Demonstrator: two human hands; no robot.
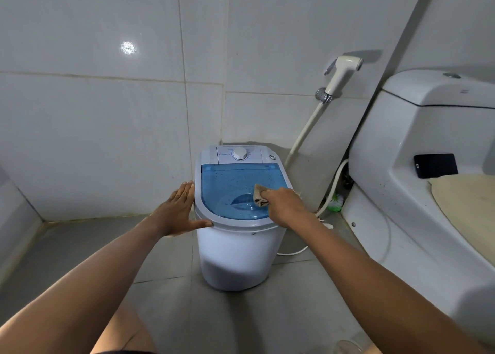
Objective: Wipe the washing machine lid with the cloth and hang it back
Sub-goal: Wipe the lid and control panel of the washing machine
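A small white washing machine [235, 257] stands on the tiled floor in the corner. Its clear blue lid [227, 190] is shut and speckled with drops. My right hand [285, 206] presses a bunched beige cloth [259, 194] onto the right side of the lid. My left hand [178, 211] lies flat with spread fingers against the machine's left rim, thumb on the front edge. A white dial [240, 154] sits on the panel behind the lid.
A white toilet [417, 182] with a beige seat cover fills the right side, a black phone [435, 165] lying on it. A bidet sprayer [341, 72] hangs on the back wall, its hose running down. Hoses and a cord trail between machine and toilet.
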